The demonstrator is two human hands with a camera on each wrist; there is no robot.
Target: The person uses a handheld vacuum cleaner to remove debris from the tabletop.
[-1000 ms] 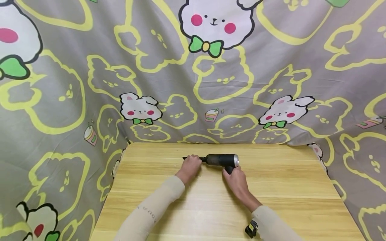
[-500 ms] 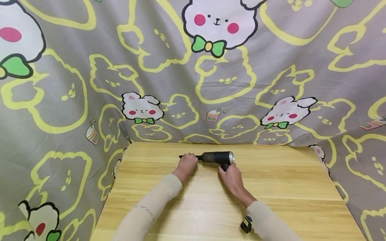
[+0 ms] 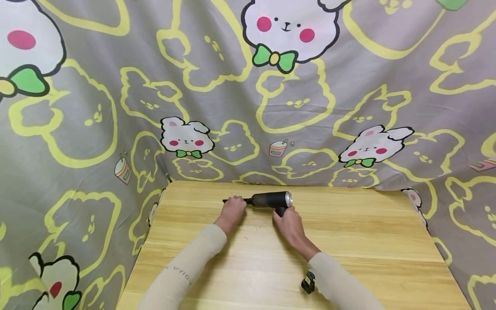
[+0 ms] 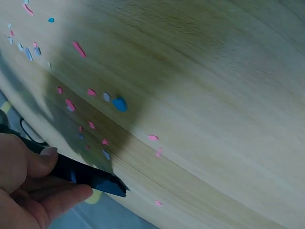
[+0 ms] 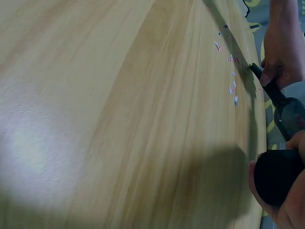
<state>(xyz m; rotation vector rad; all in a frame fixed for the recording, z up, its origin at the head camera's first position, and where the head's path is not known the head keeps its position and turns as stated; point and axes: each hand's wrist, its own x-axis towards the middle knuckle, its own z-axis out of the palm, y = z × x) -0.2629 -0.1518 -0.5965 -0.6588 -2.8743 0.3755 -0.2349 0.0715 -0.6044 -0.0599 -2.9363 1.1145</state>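
Note:
A black handheld vacuum cleaner (image 3: pixel 269 199) with a dark see-through section lies across both hands near the table's far edge, its narrow nozzle pointing left. My left hand (image 3: pixel 231 210) holds that nozzle; in the left wrist view the thumb and fingers pinch the slanted nozzle (image 4: pixel 90 180) close to its tip. My right hand (image 3: pixel 288 224) grips the downward handle, whose round black end (image 5: pixel 277 176) shows in the right wrist view. Small pink, blue and pale scraps (image 4: pixel 91 92) lie scattered on the table beside the nozzle. Whether the nozzle touches the wood, I cannot tell.
The light wooden table (image 3: pixel 348 245) ends just beyond the vacuum. A grey curtain (image 3: pixel 228 103) with yellow outlines and white rabbit-like figures hangs behind and at both sides. A small black device (image 3: pixel 308 282) sits at the right wrist.
Both hands have moved left with the vacuum cleaner along the far part of the table. The hold of each hand looks unchanged. The head view has shifted slightly.

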